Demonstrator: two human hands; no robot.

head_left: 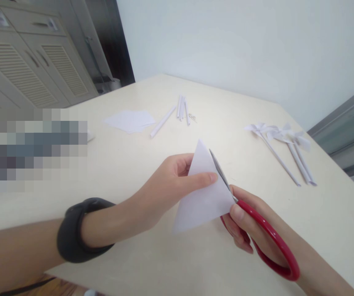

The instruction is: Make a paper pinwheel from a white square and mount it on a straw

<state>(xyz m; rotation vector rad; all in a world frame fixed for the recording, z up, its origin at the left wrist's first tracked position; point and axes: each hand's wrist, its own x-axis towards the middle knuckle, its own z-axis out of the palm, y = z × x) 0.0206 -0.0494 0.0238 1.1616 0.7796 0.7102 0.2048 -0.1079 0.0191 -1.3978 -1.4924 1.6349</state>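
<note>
A sheet of white paper (204,197) with a pointed upper corner is pinched in my left hand (183,176), the thumb lying flat across its face. My right hand (247,218) grips a pair of scissors (272,234) with red handles. One metal blade shows along the paper's right edge, pointing up and away; the other blade is hidden behind the paper. How far the cut reaches cannot be seen. Both hands are above the pale table (127,164).
Farther back lie a stack of white paper sheets (130,121), a rolled paper tube (163,121) and several thinner tubes (181,107) beside small loose bits (192,118). Paper pinwheels (281,133) on stick tubes rest at the right. A wall (226,45) borders the table behind.
</note>
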